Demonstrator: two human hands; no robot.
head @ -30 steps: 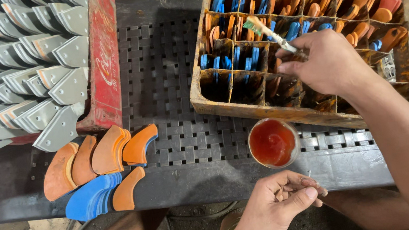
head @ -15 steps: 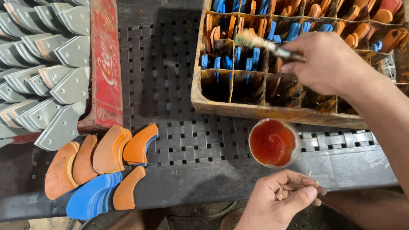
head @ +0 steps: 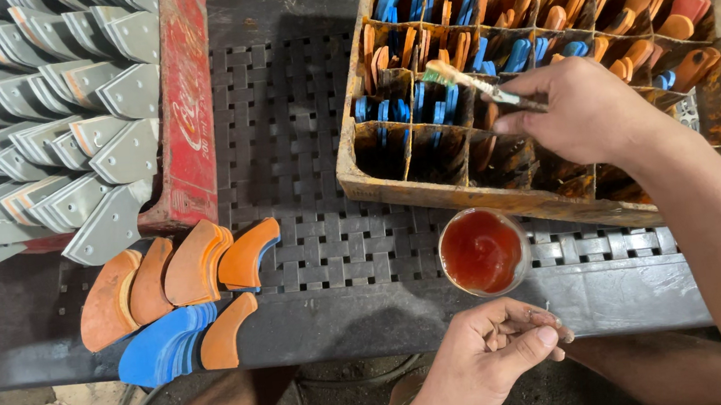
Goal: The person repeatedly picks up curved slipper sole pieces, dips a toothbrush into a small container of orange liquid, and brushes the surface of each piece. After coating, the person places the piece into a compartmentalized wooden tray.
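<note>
1. The right hand (head: 585, 110) has a clenched grip on a paintbrush (head: 477, 86), bristles over the divided wooden crate (head: 394, 186) at far right.
2. The left hand (head: 494, 359), near the cup of red paint (head: 481, 251), pinches something too small to tell.
3. Orange and blue pieces (head: 177, 308) lie at near left on the tabletop (head: 302, 146).

The single head camera is looking steeply down from above the surface (head: 302, 146), close to it, facing away from the person; the hands are entering from the near right.
</note>
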